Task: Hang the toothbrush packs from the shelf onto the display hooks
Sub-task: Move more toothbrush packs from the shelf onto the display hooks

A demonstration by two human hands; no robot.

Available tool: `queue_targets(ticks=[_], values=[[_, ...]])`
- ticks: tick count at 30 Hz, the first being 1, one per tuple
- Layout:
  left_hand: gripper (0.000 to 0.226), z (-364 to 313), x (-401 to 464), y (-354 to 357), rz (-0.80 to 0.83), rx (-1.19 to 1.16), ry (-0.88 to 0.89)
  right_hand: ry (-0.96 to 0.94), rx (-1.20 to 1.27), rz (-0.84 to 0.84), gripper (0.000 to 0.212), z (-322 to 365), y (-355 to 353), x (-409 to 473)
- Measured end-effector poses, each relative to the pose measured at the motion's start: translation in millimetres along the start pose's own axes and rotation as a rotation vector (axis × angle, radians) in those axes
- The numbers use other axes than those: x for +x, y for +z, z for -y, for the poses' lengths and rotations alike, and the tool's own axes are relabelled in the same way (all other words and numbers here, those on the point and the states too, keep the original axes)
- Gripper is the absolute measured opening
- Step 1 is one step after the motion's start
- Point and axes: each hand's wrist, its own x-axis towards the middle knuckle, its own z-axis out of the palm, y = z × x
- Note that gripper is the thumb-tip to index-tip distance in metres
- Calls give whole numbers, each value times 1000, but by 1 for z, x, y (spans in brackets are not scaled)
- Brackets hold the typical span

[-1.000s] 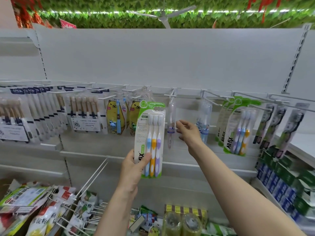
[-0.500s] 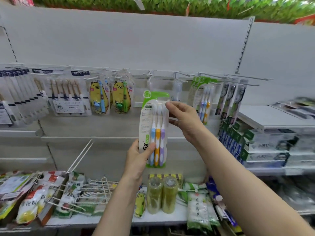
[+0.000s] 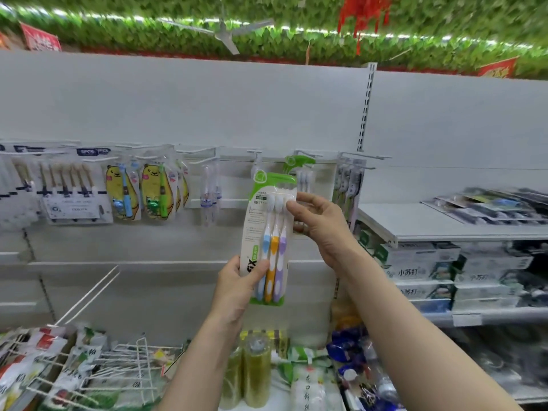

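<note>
Fingers of both hands, left hand (image 3: pixel 237 287) and right hand (image 3: pixel 321 225), grip one three-brush toothbrush pack (image 3: pixel 268 232).

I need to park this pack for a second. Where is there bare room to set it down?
The white shelf top on the right is bare between its front edge and the dark packs at the back. The bottom shelf is crowded with bags and tape rolls.

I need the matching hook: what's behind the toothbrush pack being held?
Behind the toothbrush pack hang matching green packs on a hook, mostly covered; the hook's tip cannot be seen.
</note>
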Motion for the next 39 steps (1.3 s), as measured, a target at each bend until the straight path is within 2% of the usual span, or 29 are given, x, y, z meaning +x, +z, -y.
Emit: queue_targets(ticks=[7, 14, 19, 23, 33, 39], values=[[20, 29, 23, 109, 9, -2, -59, -43, -46, -13, 29, 1, -104, 33], [19, 50, 39, 174, -37, -14, -59, -56, -58, 32, 20, 1, -164, 62], [22, 55, 40, 167, -106, -21, -32, -73, -63, 171, 30, -5, -151, 70], [23, 51, 46, 140, -153, -25, 0, -81, -45, 213, 30, -6, -121, 76], [25, 43, 89, 112, -71, -8, -30, -62, -50, 98, 13, -5, -95, 105], [23, 42, 114, 104, -27, 11, -13, -50, -70, 49, 23, -12, -92, 116]])
